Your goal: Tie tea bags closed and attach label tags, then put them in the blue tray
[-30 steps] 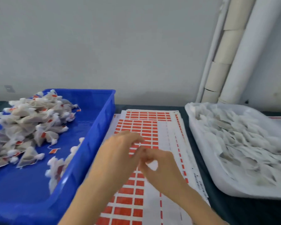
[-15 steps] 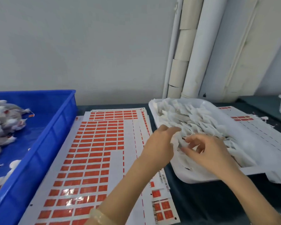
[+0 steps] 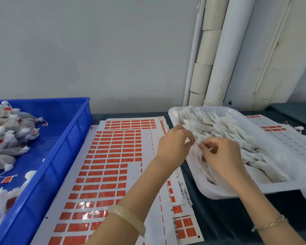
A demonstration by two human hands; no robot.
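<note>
A white tray (image 3: 217, 192) on the right holds a heap of untied white tea bags (image 3: 224, 128). Over its near-left corner, my left hand (image 3: 173, 147) and my right hand (image 3: 223, 156) both pinch one white tea bag (image 3: 196, 152) between their fingertips. The blue tray (image 3: 64, 149) at the left carries a pile of tied bags with red tags (image 3: 9, 131). Between the trays lies a sheet of red label stickers (image 3: 113, 156).
More label sheets (image 3: 279, 131) lie beyond the white tray at the right. White pipes (image 3: 219, 59) run up the wall behind. The table is covered with a dark cloth (image 3: 219, 218).
The view and both hands have swung right, from above the sticker sheet to the white tray. My hands now pinch a tea bag from the heap.
</note>
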